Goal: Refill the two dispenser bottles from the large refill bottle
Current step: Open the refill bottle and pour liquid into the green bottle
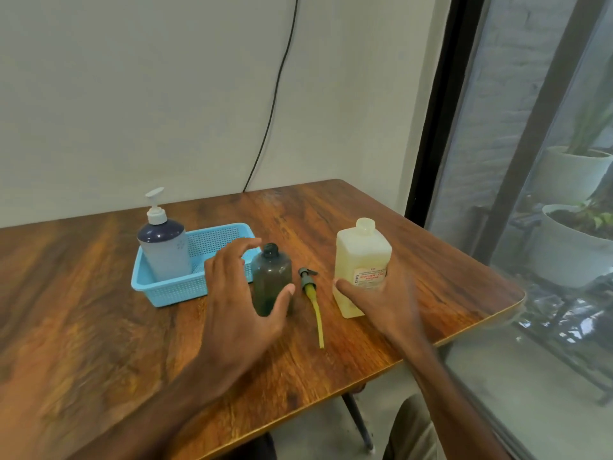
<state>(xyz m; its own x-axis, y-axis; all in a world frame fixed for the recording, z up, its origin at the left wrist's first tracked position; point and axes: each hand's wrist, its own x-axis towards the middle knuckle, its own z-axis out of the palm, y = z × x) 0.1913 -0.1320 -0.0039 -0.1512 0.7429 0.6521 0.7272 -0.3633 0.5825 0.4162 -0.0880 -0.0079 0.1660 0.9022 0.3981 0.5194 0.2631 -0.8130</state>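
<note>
**Right hand on the refill bottle, left hand spread at the green dispenser**

The large refill bottle [361, 254] stands upright on the right part of the wooden table [99, 327], near its window-side edge. It is a square-sided, translucent bottle holding a pale yellowish liquid. Its short round neck is uncapped, and a white label with red lettering sits on the front. The right hand [384, 300] grips it low down, with the thumb pressed on the front face and the fingers wrapped round the far side.

Just left of it, the removed pump [311, 293] lies flat on the table, its dark head pointing away and its long yellow tube pointing toward the person. Beside that stands the green dispenser bottle [270, 277], dark and see-through, with its neck open. The left hand [232, 310] is cupped at it with its fingers [232, 249] spread apart and curved. The thumb lies against the bottle's lower front, but no firm grip shows.

Behind and to the left, a light blue mesh basket [185, 290] holds the second dispenser bottle [164, 250]. This one is pale grey-blue with a dark shoulder, and its white pump is still fitted.
</note>
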